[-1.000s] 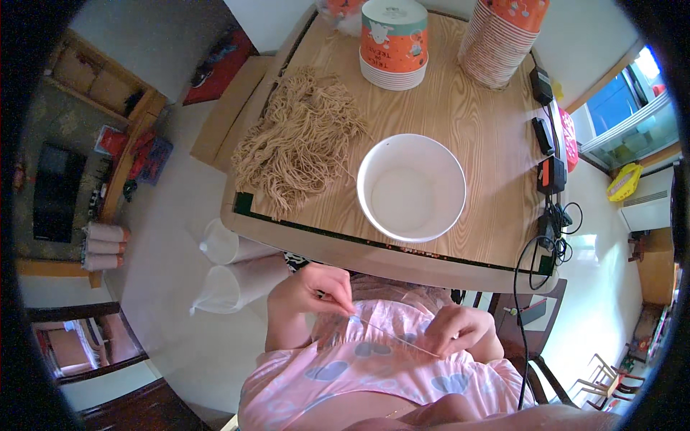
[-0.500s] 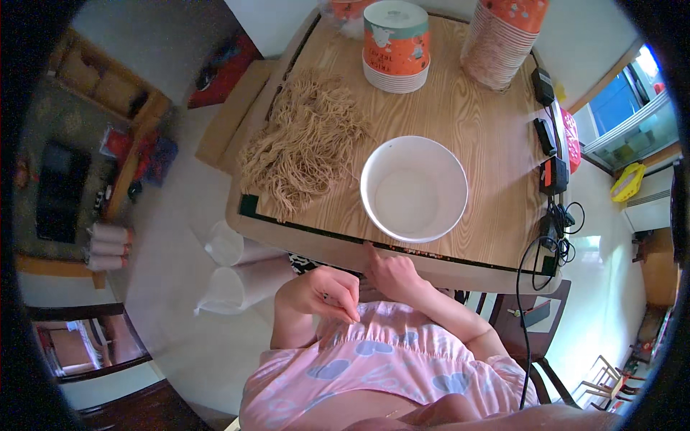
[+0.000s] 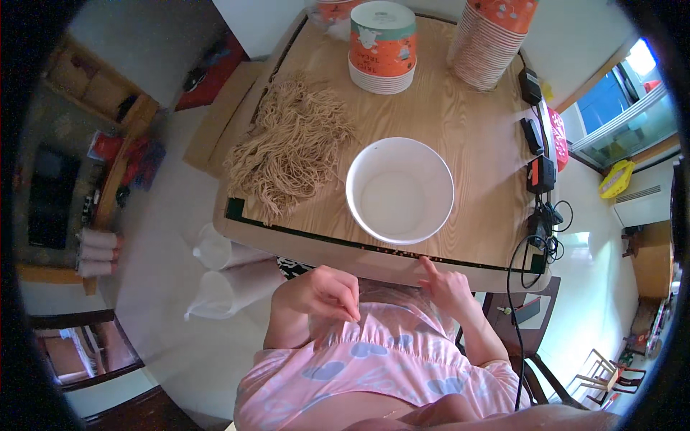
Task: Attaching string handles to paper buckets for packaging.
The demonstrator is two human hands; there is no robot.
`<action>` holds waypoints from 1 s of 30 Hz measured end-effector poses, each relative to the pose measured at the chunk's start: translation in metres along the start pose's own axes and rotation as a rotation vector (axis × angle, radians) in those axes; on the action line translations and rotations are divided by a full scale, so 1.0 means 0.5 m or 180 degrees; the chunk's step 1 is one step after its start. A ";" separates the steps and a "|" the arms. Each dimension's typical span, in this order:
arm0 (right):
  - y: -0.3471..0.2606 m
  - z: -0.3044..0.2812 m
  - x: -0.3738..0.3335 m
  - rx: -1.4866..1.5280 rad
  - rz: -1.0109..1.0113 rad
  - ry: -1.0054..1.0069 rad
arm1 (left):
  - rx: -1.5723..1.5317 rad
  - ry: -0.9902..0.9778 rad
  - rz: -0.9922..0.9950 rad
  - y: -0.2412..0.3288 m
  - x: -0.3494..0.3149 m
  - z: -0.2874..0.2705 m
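Note:
Before my lap, my left hand (image 3: 325, 293) is closed in a pinch, thumb against fingertips; whatever it may hold is too small to make out. My right hand (image 3: 447, 287) is by the table's near edge with its index finger stretched out and the other fingers loosely bent. That fingertip reaches the dark edge strip, just right of a line of small brown bits (image 3: 399, 252). A white paper bucket (image 3: 400, 190), its mouth facing up, stands beyond the bits. Left of it lies a loose heap of tan strings (image 3: 291, 147).
Upside-down orange and green paper buckets (image 3: 383, 47) stand nested at the back, beside a taller stack (image 3: 492, 44). Black adapters (image 3: 540, 174) and cables line the table's right edge. Wrapped white stacks (image 3: 233, 287) lie on the floor, lower left.
My right hand has moved right along the table's near edge, from left of the brown bits to their right end. My left hand keeps its pinch. The whole view has shifted slightly.

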State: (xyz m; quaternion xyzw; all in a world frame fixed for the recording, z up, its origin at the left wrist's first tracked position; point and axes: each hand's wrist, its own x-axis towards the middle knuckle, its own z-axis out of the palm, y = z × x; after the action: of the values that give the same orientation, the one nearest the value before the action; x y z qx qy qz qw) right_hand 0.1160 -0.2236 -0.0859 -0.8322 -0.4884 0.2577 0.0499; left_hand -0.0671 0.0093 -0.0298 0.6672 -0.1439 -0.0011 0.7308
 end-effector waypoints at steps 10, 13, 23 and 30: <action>-0.016 -0.005 -0.008 0.1479 -0.0487 0.0539 | 0.2428 0.1564 -0.1206 -0.109 -0.002 0.036; -0.073 -0.026 0.001 0.2737 -0.1054 0.0874 | 0.1902 0.1370 -0.1069 -0.072 0.062 0.083; -0.106 -0.075 0.001 0.2863 -0.0828 0.0970 | 0.1956 0.1862 -0.0317 0.009 0.088 0.042; -0.167 -0.149 0.002 0.3420 -0.0940 0.1232 | 0.2284 0.1698 -0.0044 0.032 0.117 0.040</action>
State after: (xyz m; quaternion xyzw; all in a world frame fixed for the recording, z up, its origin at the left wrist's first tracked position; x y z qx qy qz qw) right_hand 0.0861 -0.1672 0.0060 -0.6454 -0.3821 0.3028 0.5880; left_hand -0.0185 -0.0197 -0.0006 0.8564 0.0629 0.2162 0.4646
